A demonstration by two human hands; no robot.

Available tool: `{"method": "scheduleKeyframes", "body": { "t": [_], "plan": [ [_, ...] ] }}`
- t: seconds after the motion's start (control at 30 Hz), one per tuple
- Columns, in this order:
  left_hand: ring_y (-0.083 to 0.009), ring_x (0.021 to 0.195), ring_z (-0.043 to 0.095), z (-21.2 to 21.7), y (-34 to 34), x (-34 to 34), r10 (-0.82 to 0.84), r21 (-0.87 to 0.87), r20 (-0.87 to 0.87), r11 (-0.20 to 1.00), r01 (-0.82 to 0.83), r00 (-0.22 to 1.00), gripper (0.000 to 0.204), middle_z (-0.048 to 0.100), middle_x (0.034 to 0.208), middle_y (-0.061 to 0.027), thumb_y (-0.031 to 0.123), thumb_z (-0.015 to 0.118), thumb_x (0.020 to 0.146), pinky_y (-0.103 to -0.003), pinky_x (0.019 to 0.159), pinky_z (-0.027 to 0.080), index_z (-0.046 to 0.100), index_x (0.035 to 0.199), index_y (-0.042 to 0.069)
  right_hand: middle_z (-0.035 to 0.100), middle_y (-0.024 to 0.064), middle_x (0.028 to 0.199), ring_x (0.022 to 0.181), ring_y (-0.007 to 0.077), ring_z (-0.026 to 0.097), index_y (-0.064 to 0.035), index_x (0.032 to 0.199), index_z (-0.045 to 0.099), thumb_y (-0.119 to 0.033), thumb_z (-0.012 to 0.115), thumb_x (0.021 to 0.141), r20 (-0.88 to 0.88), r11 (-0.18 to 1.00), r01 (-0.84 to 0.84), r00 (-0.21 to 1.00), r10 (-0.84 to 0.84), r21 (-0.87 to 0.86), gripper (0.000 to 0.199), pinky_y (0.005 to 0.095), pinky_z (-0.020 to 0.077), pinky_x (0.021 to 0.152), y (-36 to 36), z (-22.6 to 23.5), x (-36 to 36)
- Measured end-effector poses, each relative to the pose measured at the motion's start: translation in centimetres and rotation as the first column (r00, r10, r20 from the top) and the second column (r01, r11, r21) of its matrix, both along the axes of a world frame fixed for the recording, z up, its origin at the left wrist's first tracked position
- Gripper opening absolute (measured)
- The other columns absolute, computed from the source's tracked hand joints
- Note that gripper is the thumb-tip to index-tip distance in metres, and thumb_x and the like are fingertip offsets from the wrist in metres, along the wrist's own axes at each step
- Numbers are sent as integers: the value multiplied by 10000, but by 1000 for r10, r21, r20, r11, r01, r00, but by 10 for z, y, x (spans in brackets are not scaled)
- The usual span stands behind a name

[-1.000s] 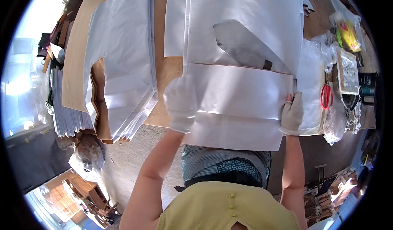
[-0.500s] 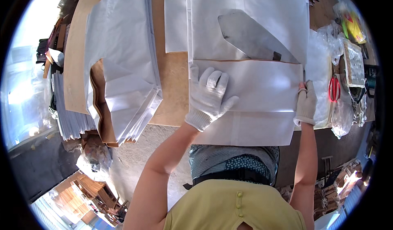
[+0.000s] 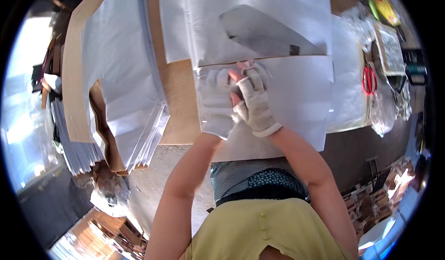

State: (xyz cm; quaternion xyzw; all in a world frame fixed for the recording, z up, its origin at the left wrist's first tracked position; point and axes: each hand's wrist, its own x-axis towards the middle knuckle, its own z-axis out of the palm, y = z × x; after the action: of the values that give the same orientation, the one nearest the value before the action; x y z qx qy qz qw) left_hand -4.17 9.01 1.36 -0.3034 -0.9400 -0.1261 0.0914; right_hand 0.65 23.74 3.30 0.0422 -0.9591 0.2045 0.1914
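A white paper sheet (image 3: 296,88) with a brown-edged fold line lies flat in front of me. My left hand (image 3: 215,102), in a white knitted glove, rests flat near the sheet's left edge, slightly blurred. Close against it and partly over its fingers is my right hand (image 3: 255,100), in a glove with bare fingertips. Its fingers are apart and loosely bent, with nothing visible in them. Beyond the fold lies a grey flat plate (image 3: 266,28) with an angled end and a small dark patch, on the white paper behind.
To the left stands a stack of white paper bags (image 3: 120,51) with brown insides, on a brown board (image 3: 178,107). On the right are red-handled scissors (image 3: 369,80), crumpled clear plastic (image 3: 382,114) and a yellow package (image 3: 385,7). Bundled sheets (image 3: 76,142) stand beyond the table's left side.
My right hand has left the sheet's right edge and moved left beside my left hand. My left hand has stayed near the left edge. The whole view has shifted slightly.
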Motion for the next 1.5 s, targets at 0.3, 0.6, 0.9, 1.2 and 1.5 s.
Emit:
{"method": "scheduleKeyframes", "body": {
  "t": [0.3, 0.6, 0.9, 1.2, 1.5],
  "plan": [
    [-334, 1170, 558, -5, -1, 4, -74, 174, -81, 981, 87, 994, 681, 554, 1265, -91, 486, 856, 772, -563, 1054, 456, 582, 1269, 109, 548, 176, 1532, 1441, 425, 466, -39, 1395, 654, -254, 710, 890, -85, 950, 252, 967, -240, 187, 552, 525, 379, 1215, 156, -25, 52],
    [-350, 1337, 539, 15, 26, -18, -149, 239, -207, 951, 198, 967, 813, 579, 1405, -146, 435, 783, 900, -566, 1150, 421, 480, 1558, 66, 601, 182, 1455, 1374, 436, 526, -34, 1321, 654, -186, 699, 925, -252, 955, 250, 925, -284, -160, 426, 516, 422, 1158, 166, -29, 23],
    [-276, 1162, 584, 120, 20, 46, -225, 92, -168, 966, 242, 960, 375, 659, 1146, -40, 201, 767, 871, -491, 1062, 379, 706, 1228, 103, 710, 84, 1270, 1289, 368, 603, -103, 892, 758, -145, 860, 780, -268, 999, -41, 962, 43, 11, 156, 479, 448, 1135, 129, 113, 56],
    [-316, 1094, 653, 126, 26, 139, -387, -196, 273, 874, 445, 881, 235, 677, 1119, -141, 222, 711, 912, -513, 933, 525, 724, 1090, 69, 721, 45, 925, 1027, 247, 676, -131, 906, 761, -182, 786, 792, -39, 970, -155, 986, 165, 189, 128, 396, 502, 1016, 126, 119, 63],
    [-339, 981, 767, 69, 122, 57, -537, -274, 320, 736, 619, 780, 253, 775, 1020, -161, 212, 584, 992, -527, 808, 621, 757, 1087, 55, 702, 107, 998, 1029, 316, 661, -92, 932, 724, -100, 658, 893, 130, 996, 54, 990, -63, 66, 77, 422, 536, 913, 211, 22, 87]
  ]
}}
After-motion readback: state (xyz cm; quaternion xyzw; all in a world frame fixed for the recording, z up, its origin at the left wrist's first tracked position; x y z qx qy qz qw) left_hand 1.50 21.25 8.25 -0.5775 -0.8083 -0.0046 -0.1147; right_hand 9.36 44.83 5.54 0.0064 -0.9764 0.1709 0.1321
